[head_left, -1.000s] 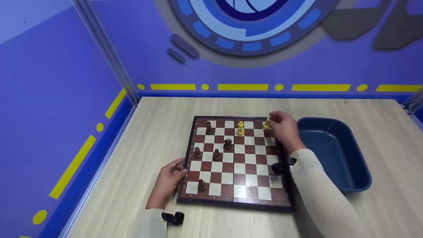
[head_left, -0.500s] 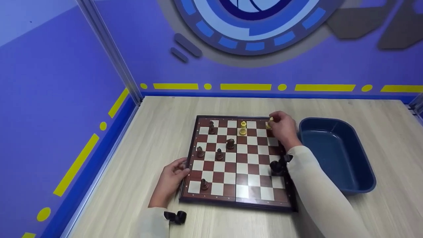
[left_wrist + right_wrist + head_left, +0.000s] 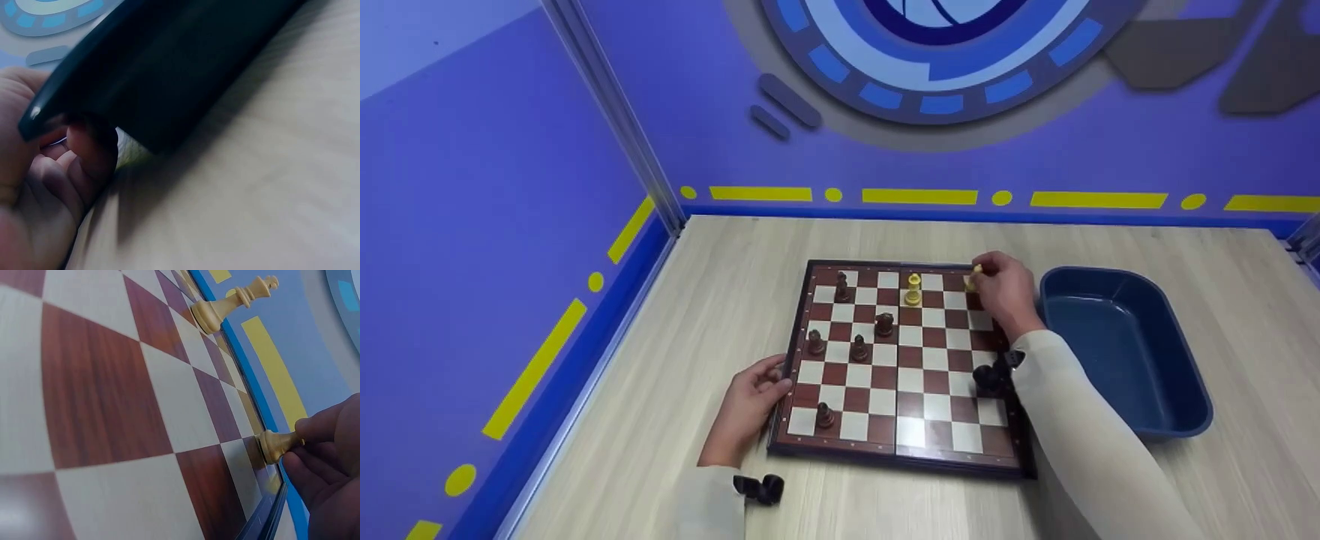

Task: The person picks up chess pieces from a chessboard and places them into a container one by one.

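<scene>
A brown and white chessboard [image 3: 934, 360] lies on the table. My left hand [image 3: 746, 409] grips its left edge, thumb by the rim; in the left wrist view the fingers [image 3: 84, 152] curl beneath the board's dark edge. At the far right corner my right hand [image 3: 1006, 292] pinches the upper part of a small cream chess piece [image 3: 275, 445], whose base is on or right at the board. Its top is hidden by the fingers. A taller cream chess piece [image 3: 913, 289] with a crowned top stands on the far side. Several dark chess pieces [image 3: 860, 348] stand on the left half.
A deep dark blue bin [image 3: 1117, 360] stands just right of the board, beside the right forearm. Blue printed panels [image 3: 885, 165] rise behind and left of the light wooden table [image 3: 675, 322].
The head view has shifted slightly, moving the scene a little right. My right fingers cover more of the small cream chess piece than before. The left hand stays on the board's edge.
</scene>
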`<state>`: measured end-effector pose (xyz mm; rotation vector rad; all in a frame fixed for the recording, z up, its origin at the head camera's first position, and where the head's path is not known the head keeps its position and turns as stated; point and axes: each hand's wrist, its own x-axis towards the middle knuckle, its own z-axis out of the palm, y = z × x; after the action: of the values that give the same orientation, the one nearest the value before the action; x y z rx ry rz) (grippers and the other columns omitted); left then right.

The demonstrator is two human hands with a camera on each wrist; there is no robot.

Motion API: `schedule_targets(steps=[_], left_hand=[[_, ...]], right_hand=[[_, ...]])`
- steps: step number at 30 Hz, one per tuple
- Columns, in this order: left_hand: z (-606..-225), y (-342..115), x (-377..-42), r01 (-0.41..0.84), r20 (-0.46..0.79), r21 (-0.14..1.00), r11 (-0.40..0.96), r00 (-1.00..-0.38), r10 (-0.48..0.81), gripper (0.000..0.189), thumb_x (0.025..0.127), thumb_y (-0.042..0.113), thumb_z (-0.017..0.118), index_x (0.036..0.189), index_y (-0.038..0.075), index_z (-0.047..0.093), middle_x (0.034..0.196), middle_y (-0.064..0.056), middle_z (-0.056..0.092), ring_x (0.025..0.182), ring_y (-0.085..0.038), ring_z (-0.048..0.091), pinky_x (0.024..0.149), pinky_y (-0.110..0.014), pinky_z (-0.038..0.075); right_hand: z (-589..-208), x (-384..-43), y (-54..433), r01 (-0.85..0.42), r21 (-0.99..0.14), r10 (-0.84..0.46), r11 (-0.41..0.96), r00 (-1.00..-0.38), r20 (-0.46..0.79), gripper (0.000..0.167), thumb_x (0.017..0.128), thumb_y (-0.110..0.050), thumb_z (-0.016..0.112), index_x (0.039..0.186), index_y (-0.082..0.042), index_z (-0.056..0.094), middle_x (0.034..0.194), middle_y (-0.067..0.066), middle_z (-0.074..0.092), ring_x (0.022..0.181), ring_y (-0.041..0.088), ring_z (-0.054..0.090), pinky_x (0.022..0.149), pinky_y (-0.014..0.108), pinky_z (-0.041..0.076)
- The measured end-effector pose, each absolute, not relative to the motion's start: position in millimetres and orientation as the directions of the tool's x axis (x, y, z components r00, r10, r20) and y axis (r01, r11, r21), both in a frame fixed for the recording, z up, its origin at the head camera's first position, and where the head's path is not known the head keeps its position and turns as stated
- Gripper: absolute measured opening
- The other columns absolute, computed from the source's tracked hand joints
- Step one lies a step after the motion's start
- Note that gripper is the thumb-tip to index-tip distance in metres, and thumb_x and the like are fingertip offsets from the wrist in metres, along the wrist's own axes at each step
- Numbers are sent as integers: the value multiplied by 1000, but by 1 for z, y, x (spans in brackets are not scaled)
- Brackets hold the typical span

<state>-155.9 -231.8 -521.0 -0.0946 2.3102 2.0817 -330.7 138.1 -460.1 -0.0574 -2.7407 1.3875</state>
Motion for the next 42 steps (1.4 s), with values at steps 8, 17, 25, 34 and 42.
schedule_targets(steps=[8,17,25,34,42], left_hand=[[-520,-231,-157,-60,-55,990,131,-998,-43,47,91,-1,61,136,-6,49,102,-14,59,84,-8,63,74,-24,55],[-519,-230,-157,-44,-40,991,128,-999,-32,47,91,-1,61,136,-7,49,102,-17,61,84,-9,64,73,-24,55],[-519,-229,-157,-47,-41,991,127,-998,-47,47,90,-2,61,135,-6,50,98,-13,60,78,-7,61,72,-23,54],[-515,-231,-155,-39,-32,989,146,-998,-46,47,91,-1,61,136,-8,49,97,-11,59,81,-7,62,71,-23,55],[-516,-229,-155,-33,-27,989,146,-999,-40,48,91,-1,61,136,-9,47,96,-12,59,79,-7,62,69,-23,55]], right_hand=[[-449,-329,139,-22,-814,49,580,-997,62,26,97,-12,54,121,-7,61,115,14,63,98,26,60,80,36,51],[-444,-324,142,-53,-806,31,590,-996,89,25,96,-11,55,119,-6,63,113,14,65,99,27,62,83,38,51],[-441,-317,147,-54,-830,15,555,-997,75,24,95,-12,56,118,-7,63,113,13,65,100,26,62,87,39,51],[-431,-303,150,-103,-832,-22,545,-994,108,24,94,-12,57,116,-9,64,110,10,66,90,22,63,71,27,52],[-426,-292,159,-134,-828,-39,544,-990,134,23,94,-12,59,116,-9,64,110,11,66,92,22,61,76,32,52]])
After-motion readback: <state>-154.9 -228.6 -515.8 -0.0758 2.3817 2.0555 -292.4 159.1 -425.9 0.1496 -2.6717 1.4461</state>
